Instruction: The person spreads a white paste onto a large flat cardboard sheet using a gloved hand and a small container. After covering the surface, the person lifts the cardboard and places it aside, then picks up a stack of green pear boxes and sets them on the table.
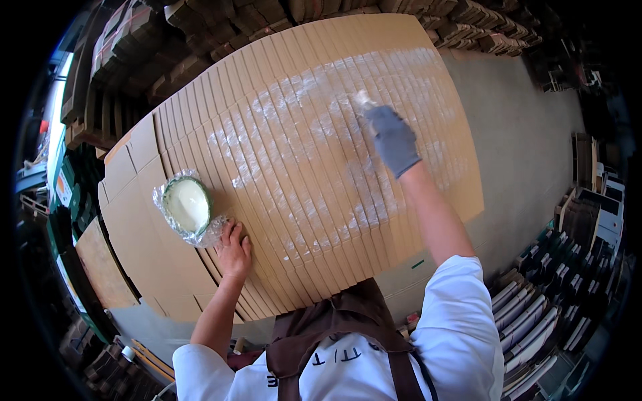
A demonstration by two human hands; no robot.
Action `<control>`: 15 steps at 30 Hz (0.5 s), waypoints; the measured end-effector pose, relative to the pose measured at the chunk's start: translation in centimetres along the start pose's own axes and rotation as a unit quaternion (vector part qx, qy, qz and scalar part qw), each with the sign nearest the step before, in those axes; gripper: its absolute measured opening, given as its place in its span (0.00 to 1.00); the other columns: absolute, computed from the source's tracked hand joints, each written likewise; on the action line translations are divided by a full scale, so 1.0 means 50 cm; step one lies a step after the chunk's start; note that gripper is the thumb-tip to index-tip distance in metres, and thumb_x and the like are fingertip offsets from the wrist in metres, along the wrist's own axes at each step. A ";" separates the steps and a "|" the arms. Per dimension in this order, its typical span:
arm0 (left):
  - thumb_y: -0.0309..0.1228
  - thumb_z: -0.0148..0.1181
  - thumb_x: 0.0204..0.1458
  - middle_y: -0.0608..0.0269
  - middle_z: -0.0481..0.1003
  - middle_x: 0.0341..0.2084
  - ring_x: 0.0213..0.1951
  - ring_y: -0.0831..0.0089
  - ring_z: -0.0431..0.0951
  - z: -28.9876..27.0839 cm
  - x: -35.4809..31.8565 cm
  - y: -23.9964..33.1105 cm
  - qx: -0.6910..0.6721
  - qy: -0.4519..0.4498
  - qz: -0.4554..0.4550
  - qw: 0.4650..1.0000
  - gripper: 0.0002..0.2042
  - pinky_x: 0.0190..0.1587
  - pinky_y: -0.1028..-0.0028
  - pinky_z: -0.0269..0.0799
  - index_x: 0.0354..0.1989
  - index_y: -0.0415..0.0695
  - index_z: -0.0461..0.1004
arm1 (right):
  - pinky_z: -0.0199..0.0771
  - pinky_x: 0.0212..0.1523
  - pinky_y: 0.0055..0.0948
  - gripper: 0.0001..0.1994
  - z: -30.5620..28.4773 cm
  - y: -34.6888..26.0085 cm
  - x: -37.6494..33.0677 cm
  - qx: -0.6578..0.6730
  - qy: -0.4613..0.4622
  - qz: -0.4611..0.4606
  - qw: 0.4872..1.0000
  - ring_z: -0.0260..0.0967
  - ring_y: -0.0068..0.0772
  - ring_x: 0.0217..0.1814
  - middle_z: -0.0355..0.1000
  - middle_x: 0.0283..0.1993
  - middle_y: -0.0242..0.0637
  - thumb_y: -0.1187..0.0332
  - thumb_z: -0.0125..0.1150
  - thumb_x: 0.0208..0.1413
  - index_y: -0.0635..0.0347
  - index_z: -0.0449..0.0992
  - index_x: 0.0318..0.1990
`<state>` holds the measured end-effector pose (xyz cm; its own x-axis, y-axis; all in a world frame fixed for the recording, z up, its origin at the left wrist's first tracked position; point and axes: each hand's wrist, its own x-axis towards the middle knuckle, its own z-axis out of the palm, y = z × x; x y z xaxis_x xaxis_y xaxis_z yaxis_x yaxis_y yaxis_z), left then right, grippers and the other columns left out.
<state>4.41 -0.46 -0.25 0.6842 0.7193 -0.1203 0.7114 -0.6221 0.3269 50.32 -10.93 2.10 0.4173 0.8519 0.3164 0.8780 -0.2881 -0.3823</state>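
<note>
Overlapping sheets of brown cardboard [267, 207] fan out in front of me in narrow strips. Whitish, wet-looking paste [287, 93] streaks many of the strips. My right hand [393, 138], in a grey glove, is closed around a brush [364, 100]; its pale tip shows beyond the fingers on the far right part of the sheets, and its handle is hidden. My bare left hand [234, 252] lies on the cardboard with fingers spread, beside a round tub [187, 206] of creamy white paste. Clear plastic film wraps the tub and meets my left fingertips.
Bundled stacks of cardboard [247, 20] stand along the far side. Grey floor [521, 113] shows at the right. Several upright panels [528, 327] lean in rows at the lower right. A wooden board [103, 264] lies left of the sheets.
</note>
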 end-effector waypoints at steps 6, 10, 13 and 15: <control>0.34 0.58 0.53 0.61 0.62 0.62 0.64 0.56 0.60 0.005 -0.001 -0.006 -0.002 0.005 0.004 1.000 0.22 0.66 0.50 0.47 0.57 0.48 0.67 | 0.76 0.36 0.44 0.09 0.011 -0.137 0.058 -0.017 -0.017 0.011 1.000 0.74 0.47 0.38 0.72 0.38 0.38 0.69 0.60 0.52 0.47 0.76 0.42; 0.34 0.57 0.54 0.62 0.62 0.62 0.63 0.56 0.60 0.006 0.007 -0.001 -0.016 0.017 0.018 1.000 0.21 0.66 0.51 0.47 0.57 0.48 0.67 | 0.75 0.39 0.45 0.08 0.026 -0.030 0.101 -0.099 -0.052 0.122 0.986 0.74 0.51 0.40 0.74 0.41 0.42 0.66 0.58 0.56 0.47 0.77 0.43; 0.35 0.57 0.54 0.63 0.62 0.62 0.64 0.56 0.60 -0.003 0.011 0.004 -0.015 0.018 0.024 0.999 0.21 0.66 0.51 0.47 0.58 0.49 0.66 | 0.75 0.39 0.44 0.07 0.009 -0.052 0.062 -0.086 0.008 0.140 0.986 0.74 0.50 0.41 0.74 0.42 0.43 0.66 0.57 0.57 0.49 0.77 0.42; 0.35 0.57 0.55 0.63 0.62 0.62 0.64 0.57 0.60 -0.007 0.000 0.001 -0.003 0.015 0.018 1.000 0.21 0.66 0.51 0.47 0.58 0.49 0.66 | 0.75 0.39 0.43 0.07 0.010 -0.151 -0.009 -0.025 0.033 0.059 0.997 0.74 0.50 0.40 0.74 0.42 0.43 0.67 0.57 0.57 0.51 0.77 0.42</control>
<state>4.40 -0.38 0.10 0.7039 0.7057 -0.0806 0.6858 -0.6456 0.3361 43.37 -8.90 4.41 0.5314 0.7809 0.3283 0.8318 -0.4075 -0.3769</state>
